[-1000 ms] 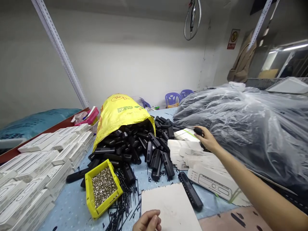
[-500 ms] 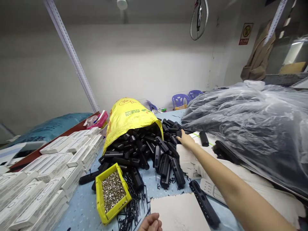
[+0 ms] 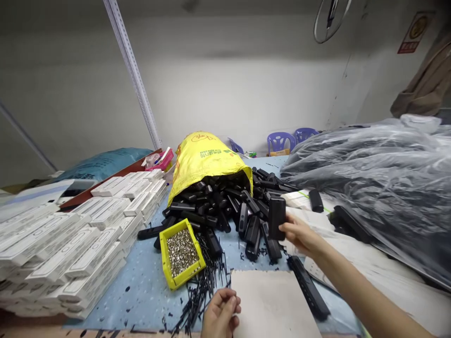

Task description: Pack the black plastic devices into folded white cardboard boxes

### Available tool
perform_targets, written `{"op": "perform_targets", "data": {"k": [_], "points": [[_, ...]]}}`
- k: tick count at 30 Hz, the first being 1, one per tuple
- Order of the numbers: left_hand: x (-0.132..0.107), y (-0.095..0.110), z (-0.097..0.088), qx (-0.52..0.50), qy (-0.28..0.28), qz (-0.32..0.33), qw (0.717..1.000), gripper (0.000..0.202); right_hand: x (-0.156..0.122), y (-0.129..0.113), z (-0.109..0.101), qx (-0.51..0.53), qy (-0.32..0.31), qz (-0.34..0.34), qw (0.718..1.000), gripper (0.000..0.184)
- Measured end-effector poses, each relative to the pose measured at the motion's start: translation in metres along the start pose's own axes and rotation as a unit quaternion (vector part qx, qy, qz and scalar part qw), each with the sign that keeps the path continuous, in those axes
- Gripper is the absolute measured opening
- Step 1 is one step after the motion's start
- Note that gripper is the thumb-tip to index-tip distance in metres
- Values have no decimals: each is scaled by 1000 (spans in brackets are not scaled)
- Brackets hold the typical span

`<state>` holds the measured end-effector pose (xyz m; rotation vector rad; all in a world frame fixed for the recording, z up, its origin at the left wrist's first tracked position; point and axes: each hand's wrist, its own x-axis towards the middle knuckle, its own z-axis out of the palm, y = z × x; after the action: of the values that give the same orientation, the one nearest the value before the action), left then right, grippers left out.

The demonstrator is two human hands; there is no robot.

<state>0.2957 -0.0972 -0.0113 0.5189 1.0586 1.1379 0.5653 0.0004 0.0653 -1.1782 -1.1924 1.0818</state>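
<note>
Black plastic casing (image 3: 276,218) stands upright in the right hand (image 3: 299,234), clasped firmly between thumb and fingers and raised just above the heap of matching casings (image 3: 214,206). Left hand (image 3: 221,313) sits at the near corner of a cardboard sheet (image 3: 271,305), its fingers curled and pinched together. Whether they hold anything small, I cannot tell. Another casing (image 3: 308,287) lies just right of the sheet, while the heap spills from the mouth of a yellow woven sack (image 3: 206,159). Beside it are a yellow plastic bin of small metal screws (image 3: 181,253) and a scatter of thin black pins (image 3: 202,291), all on a blue speckled table mat (image 3: 141,291). Stacked white boxes (image 3: 70,249) fill the left side; a clear plastic bag of black parts (image 3: 369,188) bulges on the right, and two purple plastic chairs (image 3: 280,143) stand by the far wall (image 3: 225,98) — a framed sign (image 3: 411,33) hangs higher up.
</note>
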Motion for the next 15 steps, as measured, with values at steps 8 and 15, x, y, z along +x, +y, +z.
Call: {"op": "perform_targets", "data": {"k": [8, 15], "points": [[-34, -8, 11, -20, -36, -35, 999, 45, -106, 33, 59, 409, 95, 168, 892, 32], [-44, -17, 25, -53, -54, -26, 997, 37, -137, 20, 89, 486, 152, 120, 852, 32]]}}
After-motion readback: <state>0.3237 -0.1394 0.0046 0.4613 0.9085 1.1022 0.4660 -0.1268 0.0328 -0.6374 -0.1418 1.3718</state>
